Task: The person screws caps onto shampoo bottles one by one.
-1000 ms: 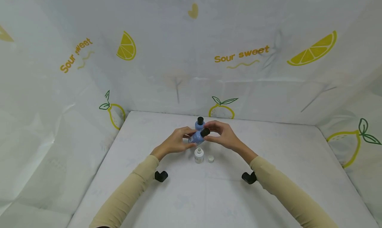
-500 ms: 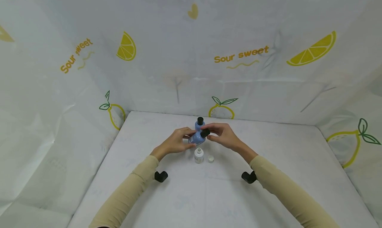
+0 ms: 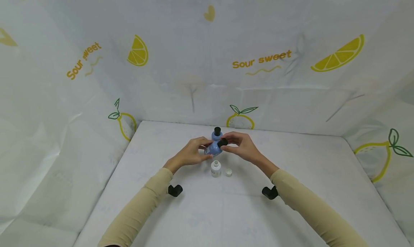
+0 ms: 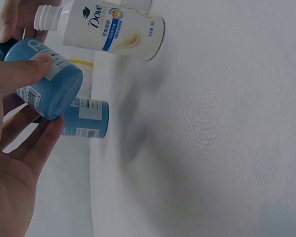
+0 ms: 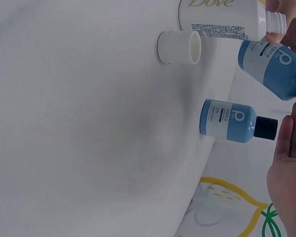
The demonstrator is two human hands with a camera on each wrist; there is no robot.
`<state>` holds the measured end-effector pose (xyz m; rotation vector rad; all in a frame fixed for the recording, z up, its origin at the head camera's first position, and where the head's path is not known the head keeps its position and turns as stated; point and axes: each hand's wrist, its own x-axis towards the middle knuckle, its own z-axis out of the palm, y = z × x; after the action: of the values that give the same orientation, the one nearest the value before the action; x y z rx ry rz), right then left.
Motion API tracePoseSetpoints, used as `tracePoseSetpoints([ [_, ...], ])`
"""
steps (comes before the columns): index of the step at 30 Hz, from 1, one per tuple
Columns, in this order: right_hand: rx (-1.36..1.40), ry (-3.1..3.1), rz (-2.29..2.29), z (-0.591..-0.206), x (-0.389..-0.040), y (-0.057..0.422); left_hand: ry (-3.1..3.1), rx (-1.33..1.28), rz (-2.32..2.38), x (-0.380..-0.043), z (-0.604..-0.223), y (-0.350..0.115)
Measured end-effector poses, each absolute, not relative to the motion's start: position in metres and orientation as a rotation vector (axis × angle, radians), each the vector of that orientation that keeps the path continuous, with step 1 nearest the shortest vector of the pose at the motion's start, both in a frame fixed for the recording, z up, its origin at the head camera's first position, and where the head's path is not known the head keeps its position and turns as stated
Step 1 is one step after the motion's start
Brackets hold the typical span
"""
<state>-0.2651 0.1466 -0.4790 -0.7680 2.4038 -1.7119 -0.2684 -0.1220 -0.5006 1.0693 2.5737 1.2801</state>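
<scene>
My left hand (image 3: pixel 192 153) grips a blue bottle (image 3: pixel 212 149) by its body and holds it tilted above the table. The bottle's black cap (image 3: pixel 222 143) points up and to the right. Thumb and fingers of my right hand (image 3: pixel 244 146) pinch that cap. A second blue bottle (image 5: pixel 229 121), black-capped too, stands upright just behind the held one. In front is an uncapped white Dove bottle (image 4: pixel 113 29) with its threaded neck bare. The white cap (image 5: pixel 178 48) lies on the table to its right, hollow side up.
The white-covered table (image 3: pixel 223 218) meets a lemon-printed sheet (image 3: pixel 194 71) behind and at both sides. A black piece (image 3: pixel 175 190) shows beside the left sleeve, and another black piece (image 3: pixel 270 192) beside the right sleeve.
Half a second ago the right thumb was off the black cap; now it presses against it again. The left hand and its bottle have hardly moved, and the other things stay in place.
</scene>
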Motion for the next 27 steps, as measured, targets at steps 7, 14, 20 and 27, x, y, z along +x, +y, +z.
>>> tracePoseSetpoints([
  [7, -0.707, 2.464, -1.706, -0.482, -0.265, 0.143, 2.587, 1.066, 1.274, -0.268, -0.5, -0.121],
  [14, -0.693, 2.499, -1.695, -0.483, -0.264, 0.141, 2.591, 1.051, 1.27, -0.267, -0.5, -0.119],
  [20, -0.878, 2.444, -1.664, -0.48, -0.265, 0.147, 2.598, 1.062, 1.283, -0.267, -0.499, -0.121],
  [27, -0.974, 2.283, -1.741, -0.475, -0.269, 0.151, 2.585, 1.066, 1.299, -0.267, -0.5, -0.122],
])
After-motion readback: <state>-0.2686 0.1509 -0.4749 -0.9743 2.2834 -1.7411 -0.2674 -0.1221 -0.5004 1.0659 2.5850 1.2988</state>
